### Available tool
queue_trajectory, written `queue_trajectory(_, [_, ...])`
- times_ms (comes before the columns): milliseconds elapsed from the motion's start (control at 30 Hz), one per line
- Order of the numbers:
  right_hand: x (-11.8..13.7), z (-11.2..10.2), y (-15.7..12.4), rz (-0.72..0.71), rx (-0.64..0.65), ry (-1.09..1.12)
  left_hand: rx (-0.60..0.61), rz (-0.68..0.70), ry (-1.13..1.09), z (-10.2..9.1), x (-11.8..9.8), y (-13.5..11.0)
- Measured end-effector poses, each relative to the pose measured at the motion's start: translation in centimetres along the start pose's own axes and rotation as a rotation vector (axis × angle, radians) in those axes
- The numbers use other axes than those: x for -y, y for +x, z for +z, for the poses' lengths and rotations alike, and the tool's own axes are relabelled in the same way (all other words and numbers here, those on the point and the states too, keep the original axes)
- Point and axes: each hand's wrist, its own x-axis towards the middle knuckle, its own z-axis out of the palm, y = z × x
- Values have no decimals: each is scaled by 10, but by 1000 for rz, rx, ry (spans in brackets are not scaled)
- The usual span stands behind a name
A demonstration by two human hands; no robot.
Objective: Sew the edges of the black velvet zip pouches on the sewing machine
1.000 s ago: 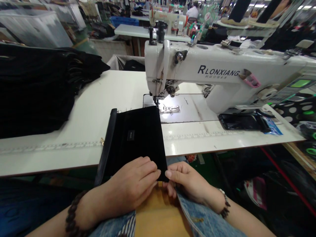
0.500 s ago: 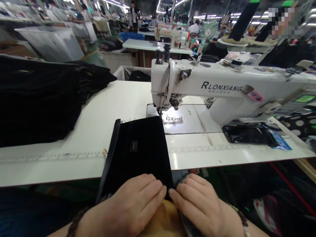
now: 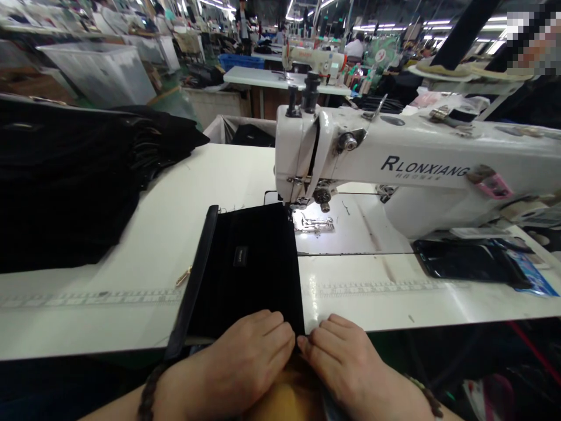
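A black zippered fabric piece [image 3: 254, 292] lies flat on the white sewing table, a small dark label [image 3: 240, 256] on its face. Along its left side runs a smooth dark zipper edge, with a gold zipper pull [image 3: 184, 276] sticking out. Its far right corner reaches the needle area of a white sewing machine [image 3: 350, 140]. My left hand [image 3: 258, 351] is closed over the near end of the piece, fingers bent. Beside it, my right hand [image 3: 337, 356] is closed at the near right corner, thumb tucked in. Both palms are hidden.
Left on the table is a large pile of black fabric pieces [image 3: 65, 187]. A black phone [image 3: 468, 260] and a blue packet [image 3: 537, 278] lie right, below the machine arm. A measuring tape strip [image 3: 131, 297] runs near the front edge. Behind stands a bin [image 3: 219, 126].
The black fabric piece has slid forward across the table toward the machine, and both hands have moved with it. The camera view has shifted slightly, so the machine appears farther right.
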Motion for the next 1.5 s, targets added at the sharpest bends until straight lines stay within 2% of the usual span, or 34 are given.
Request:
queue_trajectory(133, [-14, 6, 9, 34, 56, 11, -35, -2, 23, 1, 15, 5])
queue_trajectory(433, [-45, 1, 35, 40, 166, -8, -44, 63, 83, 1, 51, 16])
queue_trajectory(733, [-77, 5, 58, -3, 245, -118, -213, 117, 124, 1, 89, 27])
queue_trajectory(933, [-95, 11, 66, 31, 179, -149, -206, 103, 164, 4, 109, 36])
queue_trajectory(1133, [-108, 16, 67, -5, 93, -295, -288, 130, 209, 2, 130, 45])
queue_trajectory(1200, [-111, 17, 69, 23, 85, -323, -268, 130, 231, 1, 138, 48])
queue_trajectory(1333, [-113, 18, 73, 123, 110, -344, -147, 121, 260, 1, 151, 54])
queue_trajectory(1500, [-111, 18, 76, 181, 116, -304, -43, 28, 276, 1, 167, 61])
